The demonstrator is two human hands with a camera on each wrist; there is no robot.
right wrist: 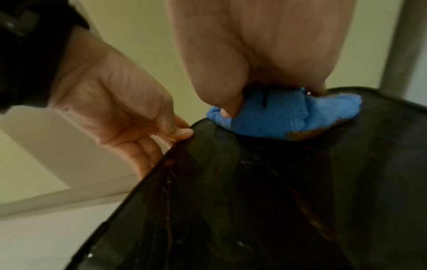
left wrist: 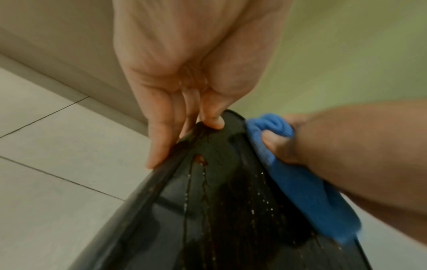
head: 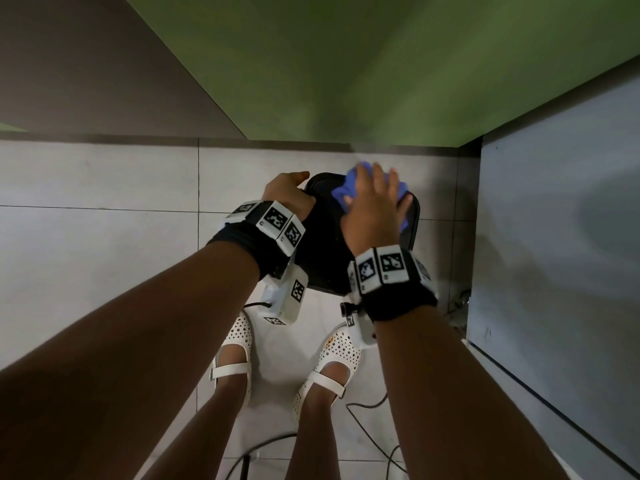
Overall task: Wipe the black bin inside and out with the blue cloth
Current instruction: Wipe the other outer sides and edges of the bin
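The black bin [head: 325, 251] stands on the tiled floor in front of my feet. Its inner wall [left wrist: 219, 210] carries brown streaks and water drops. My left hand [head: 287, 192] pinches the rim at the far left corner, thumb inside and fingers [left wrist: 159, 146] outside. My right hand [head: 374, 202] holds the bunched blue cloth [head: 346, 192] and presses it against the far rim. In the right wrist view the thumb curls over the cloth [right wrist: 277, 113] on the bin's edge [right wrist: 203, 126]. Part of the cloth [left wrist: 300, 186] hangs along the right rim.
A green wall [head: 346, 81] rises just behind the bin. A grey cabinet side [head: 554, 237] stands close on the right. My feet in white perforated shoes [head: 235, 348] are near the bin's front, with black cables [head: 367, 410] on the floor.
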